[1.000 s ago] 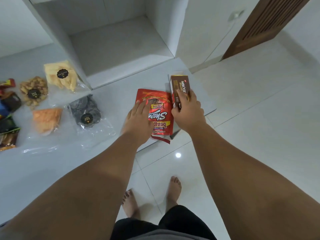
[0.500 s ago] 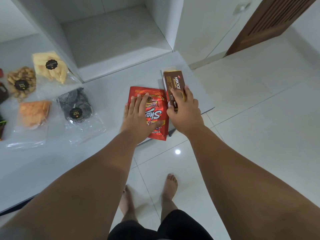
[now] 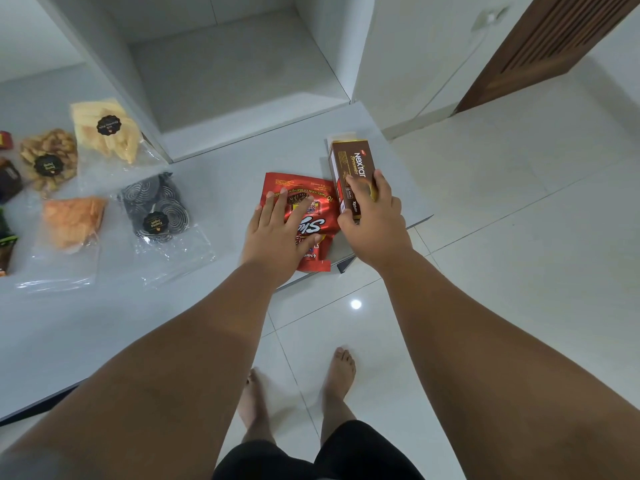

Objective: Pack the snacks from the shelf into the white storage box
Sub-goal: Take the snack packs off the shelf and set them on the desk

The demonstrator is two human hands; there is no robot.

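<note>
My left hand (image 3: 277, 233) lies flat on the red pouch (image 3: 313, 206), fingers straight, pressing rather than gripping. My right hand (image 3: 372, 216) is curled round the near end of the brown box (image 3: 351, 164). Both snacks sit at the corner of the worktop (image 3: 225, 161), and the pouch's near end hangs past the edge. A sliding palm could push that slick foil off onto the floor (image 3: 519, 237). The box, held by one end, might tip out. I can't see the white storage box, so the carry is a guess.
</note>
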